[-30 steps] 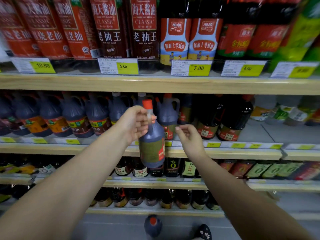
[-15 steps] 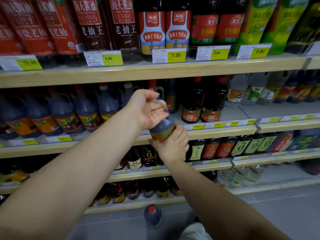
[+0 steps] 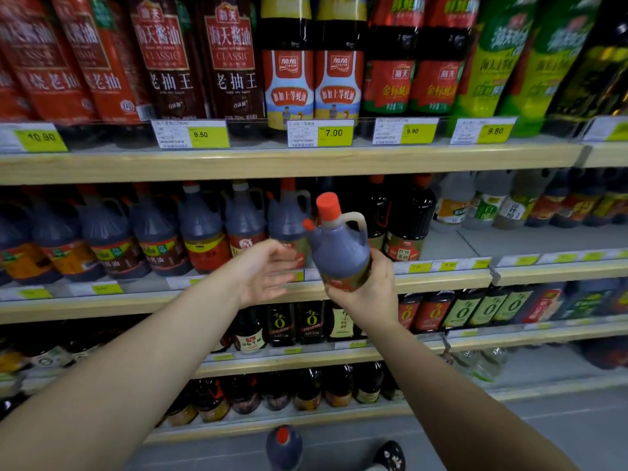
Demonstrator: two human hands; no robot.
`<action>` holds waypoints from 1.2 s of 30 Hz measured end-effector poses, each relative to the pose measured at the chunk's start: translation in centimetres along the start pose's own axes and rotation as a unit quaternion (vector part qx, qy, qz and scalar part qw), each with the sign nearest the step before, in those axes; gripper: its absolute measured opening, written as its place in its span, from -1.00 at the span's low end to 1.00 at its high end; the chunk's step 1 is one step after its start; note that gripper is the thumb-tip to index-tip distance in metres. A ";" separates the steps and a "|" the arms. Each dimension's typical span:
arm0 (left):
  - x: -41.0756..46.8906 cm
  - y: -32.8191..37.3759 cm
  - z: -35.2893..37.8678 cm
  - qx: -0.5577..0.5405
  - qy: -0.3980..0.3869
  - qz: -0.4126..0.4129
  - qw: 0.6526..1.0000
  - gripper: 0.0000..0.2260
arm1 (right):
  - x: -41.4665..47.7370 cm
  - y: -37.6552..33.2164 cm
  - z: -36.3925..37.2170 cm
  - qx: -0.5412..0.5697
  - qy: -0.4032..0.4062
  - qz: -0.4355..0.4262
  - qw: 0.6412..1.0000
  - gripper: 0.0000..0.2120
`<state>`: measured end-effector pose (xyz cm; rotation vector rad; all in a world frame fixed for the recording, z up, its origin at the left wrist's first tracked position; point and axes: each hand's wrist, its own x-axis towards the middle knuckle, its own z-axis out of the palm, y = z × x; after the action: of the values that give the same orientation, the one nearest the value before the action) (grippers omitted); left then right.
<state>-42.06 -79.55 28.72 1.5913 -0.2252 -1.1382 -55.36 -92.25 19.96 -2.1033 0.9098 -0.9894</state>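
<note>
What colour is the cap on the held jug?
Orange-red cap, on the jug, clearest in the head view.

Pale wooden shelf board (image 3: 306, 163) carries a yellow 7.00 price tag (image 3: 334, 132). Above the tag: tall blue-and-orange-labelled sauce bottles (image 3: 336, 86). Below and left of the tag: a row of dark plastic handled jugs (image 3: 200, 229). Lower still: small dark glass bottles (image 3: 280, 322). Far below the tag: grey floor (image 3: 577, 423).
</note>
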 end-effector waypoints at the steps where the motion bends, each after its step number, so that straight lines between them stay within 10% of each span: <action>1: 1.2 -0.7 0.1 0.045 0.041 0.015 0.998 -0.86 | 0.6 0.2 -0.4 -0.012 0.003 -0.011 1.000 -0.20; 13: 9.3 -4.2 0.3 0.612 0.158 0.068 0.772 -0.43 | 7.1 2.8 1.4 0.044 -0.080 -0.090 0.992 -0.27; 36: 10.0 -4.5 1.5 0.658 0.156 0.073 0.733 -0.43 | 10.5 4.0 6.2 -0.029 -0.120 0.056 0.991 -0.22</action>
<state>-39.81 -85.45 19.61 2.8837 -1.0885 -0.4510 -46.53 -101.32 17.69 -2.1382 0.9303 -0.6426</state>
